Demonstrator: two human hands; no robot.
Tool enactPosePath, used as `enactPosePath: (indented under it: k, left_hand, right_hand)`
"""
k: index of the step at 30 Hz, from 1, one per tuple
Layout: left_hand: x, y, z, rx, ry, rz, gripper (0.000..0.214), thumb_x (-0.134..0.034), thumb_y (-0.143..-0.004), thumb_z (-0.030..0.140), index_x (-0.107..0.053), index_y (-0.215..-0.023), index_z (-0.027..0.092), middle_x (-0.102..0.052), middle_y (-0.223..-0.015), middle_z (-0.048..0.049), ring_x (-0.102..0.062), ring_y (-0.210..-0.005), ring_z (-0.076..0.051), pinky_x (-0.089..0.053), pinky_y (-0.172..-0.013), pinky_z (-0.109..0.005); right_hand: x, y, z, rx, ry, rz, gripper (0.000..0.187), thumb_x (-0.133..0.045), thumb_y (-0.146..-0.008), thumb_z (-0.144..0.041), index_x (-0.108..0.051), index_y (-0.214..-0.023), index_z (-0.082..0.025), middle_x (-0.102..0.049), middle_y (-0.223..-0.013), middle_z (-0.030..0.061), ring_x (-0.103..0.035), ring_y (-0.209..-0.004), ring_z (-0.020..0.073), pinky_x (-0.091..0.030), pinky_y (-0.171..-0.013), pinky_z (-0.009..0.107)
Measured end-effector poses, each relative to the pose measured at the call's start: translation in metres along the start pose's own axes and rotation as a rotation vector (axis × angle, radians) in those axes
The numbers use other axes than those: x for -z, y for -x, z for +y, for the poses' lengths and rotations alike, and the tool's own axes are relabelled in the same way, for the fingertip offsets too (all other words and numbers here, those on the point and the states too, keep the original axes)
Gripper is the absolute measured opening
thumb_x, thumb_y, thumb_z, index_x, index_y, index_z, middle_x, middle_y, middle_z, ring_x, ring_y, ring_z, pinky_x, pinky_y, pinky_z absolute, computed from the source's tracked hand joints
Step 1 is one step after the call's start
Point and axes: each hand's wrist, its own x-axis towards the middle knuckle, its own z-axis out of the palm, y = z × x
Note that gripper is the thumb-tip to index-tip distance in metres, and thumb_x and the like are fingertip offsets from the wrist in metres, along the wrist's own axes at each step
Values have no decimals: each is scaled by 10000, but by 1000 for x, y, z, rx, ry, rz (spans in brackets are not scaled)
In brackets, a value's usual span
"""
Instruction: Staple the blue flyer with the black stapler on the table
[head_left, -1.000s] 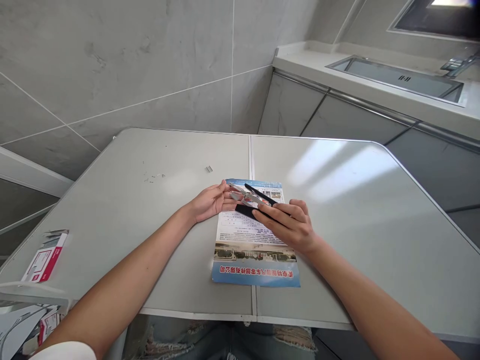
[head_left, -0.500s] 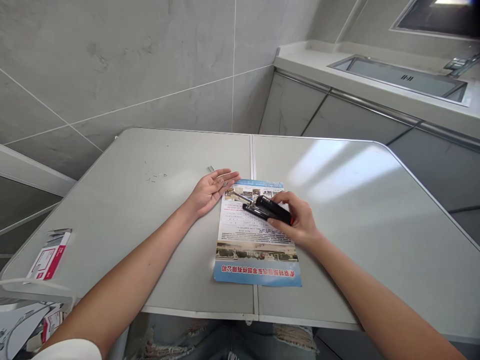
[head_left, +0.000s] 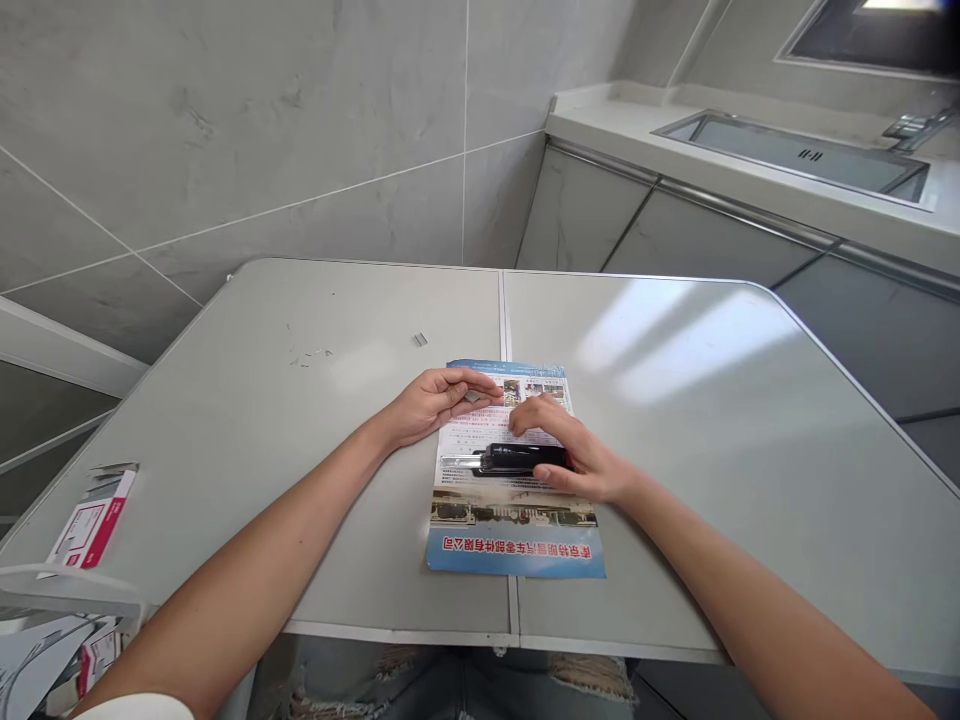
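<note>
**Black stapler [head_left: 521, 457] with a silver metal tongue, lying flat on a blue-and-white printed paper sheet [head_left: 517, 558]**

So the tongue's pointing left, and the person's right hand [head_left: 586, 462] is spreading loosely over the stapler's right end, fingers arching above, thumb lying along the near side. The left hand [head_left: 429, 407] is resting at the sheet's upper left, fingers pressing together; a tiny greyish bit is showing among them, can't tell if it's being pinched. The sheet's straddling the seam of a pale grey tabletop [head_left: 750, 470]. A small silvery metal strip [head_left: 420, 339] is sitting beyond the left hand.
</note>
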Motion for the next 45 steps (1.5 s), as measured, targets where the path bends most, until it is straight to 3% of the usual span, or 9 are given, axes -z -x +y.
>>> enactPosePath:
  k: [4, 7, 12, 24, 35, 38, 40, 43, 45]
  left_hand:
    - [-4, 1, 3, -42, -69, -55, 305, -679, -995, 370, -726, -1250, 209, -686, -1340, -146, -644, -1283, -271, -541, -1054, -401]
    - [-5, 0, 3, -87, -144, -22, 287, -709, -972, 367, -725, -1221, 226, -679, -1325, -130, -662, -1216, -257, -554, -984, -376]
    - [-10, -3, 1, -223, -239, 50, 258, -756, -936, 355, -720, -1161, 234, -683, -1289, -111, -608, -1286, -256, -494, -1084, -392]
    - [-19, -2, -4, -192, -159, 5, 264, -795, -901, 305, -689, -1126, 217, -668, -1268, -103, -673, -1202, -249, -613, -978, -398]
    - [-21, -3, -3, -204, -191, -35, 292, -795, -900, 384, -684, -1105, 210, -678, -1287, -112, -665, -1238, -247, -529, -1114, -456]
    - [-20, -1, -3, -273, -243, 95, 354, -751, -915, 497, -654, -1097, 209, -710, -1157, -89, -740, -1054, -219, -566, -1042, -429]
    - [-18, 0, -2, -325, -364, 288, 322, -689, -957, 514, -628, -1031, 207, -718, -967, -45, -753, -865, -186, -598, -900, -373]
    - [-9, 2, 1, -384, -767, 627, 255, -605, -1016, 444, -611, -913, 212, -669, -762, 1, -685, -727, -157, -557, -766, -309]
    - [1, 2, 5, -380, -1055, 757, 213, -561, -1030, 386, -626, -917, 217, -679, -795, -13, -657, -757, -168, -537, -779, -317]
  right_hand:
    - [1, -1, -3, 6, 69, 26, 525, -410, -1030, -641, -566, -1392, -295, -495, -1524, 94, -415, -1356, 337, -321, -1170, 570]
    - [-1, -1, -3, -5, 120, -20, 582, -394, -1035, -663, -530, -1487, -322, -462, -1597, 62, -369, -1410, 340, -288, -1205, 572]
    - [-4, -1, -1, -33, 186, -44, 629, -410, -1030, -679, -481, -1557, -343, -403, -1665, 17, -285, -1478, 356, -243, -1240, 584]
    - [-5, -3, 1, -7, 287, -63, 593, -544, -1002, -632, -544, -1521, -345, -387, -1680, 4, -264, -1492, 373, -271, -1235, 607]
    - [-7, -3, 3, 34, 185, -19, 584, -612, -1001, -560, -550, -1520, -300, -562, -1554, 43, -392, -1406, 320, -330, -1210, 557]
    - [-3, -3, 1, 83, 137, 58, 514, -628, -1001, -508, -601, -1469, -299, -640, -1467, 52, -467, -1368, 310, -385, -1180, 555]
    - [4, -3, 1, 76, 134, 179, 423, -606, -1015, -459, -651, -1407, -308, -682, -1402, 57, -547, -1314, 302, -440, -1137, 553]
    - [21, -1, 11, -84, 250, 418, 336, -541, -1041, -381, -698, -1328, -308, -698, -1363, 64, -611, -1276, 289, -483, -1110, 550]
    - [33, 4, 25, -241, 389, 524, 372, -523, -1032, -366, -671, -1363, -285, -654, -1426, 76, -580, -1338, 295, -456, -1158, 561]
